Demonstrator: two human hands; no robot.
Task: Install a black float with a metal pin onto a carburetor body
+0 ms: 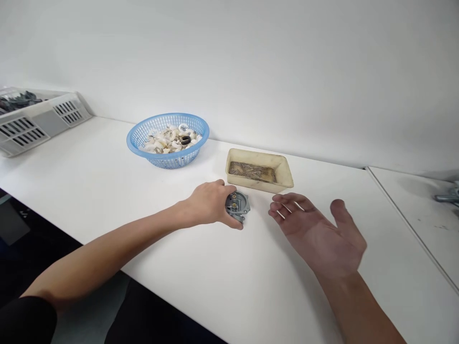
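Observation:
My left hand [210, 203] is closed around a small grey metal part [238, 206] with brass fittings, resting it on the white table [107, 181]. My right hand [317, 231] hovers palm up to the right of the part, fingers stretched out and empty. Just behind both hands stands a beige tray [285, 174] holding several thin metal pins.
A blue plastic basket [143, 138] of several white and black small parts sits at the back left. A grey slotted crate [39, 124] stands at the far left. A second table surface [423, 200] adjoins on the right, with a metal object [448, 195] at its edge.

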